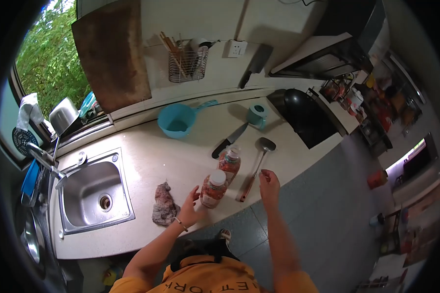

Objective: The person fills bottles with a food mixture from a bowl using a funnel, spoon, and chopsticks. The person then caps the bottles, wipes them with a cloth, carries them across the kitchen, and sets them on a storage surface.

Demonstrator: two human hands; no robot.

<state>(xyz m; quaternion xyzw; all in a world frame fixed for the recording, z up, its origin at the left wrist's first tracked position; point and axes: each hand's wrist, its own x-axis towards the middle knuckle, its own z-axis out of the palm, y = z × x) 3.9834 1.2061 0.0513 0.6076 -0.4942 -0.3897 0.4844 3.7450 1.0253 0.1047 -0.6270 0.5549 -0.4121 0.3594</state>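
Note:
Two clear bottles with red contents stand side by side near the counter's front edge. The nearer bottle [213, 189] has a white cap; the one behind it [229, 163] has a pale top. My left hand [190, 208] is beside the nearer bottle, fingers apart, holding nothing. Over the counter's edge, right of the spatula [257, 168], my right hand [269, 184] has its fingers curled together; what they hold, if anything, is too small to make out. A black-handled knife [231, 140] lies behind the bottles, and a crumpled grey-brown cloth [165, 205] lies left of my left hand.
A steel sink [127, 196] is set in the left of the counter [139, 166]. Toward the wall stand a blue dipper [176, 120] and a light-green mug [257, 116]. A black wok [303, 112] is at the right. A cleaver [257, 63] and a utensil basket [187, 67] hang on the wall.

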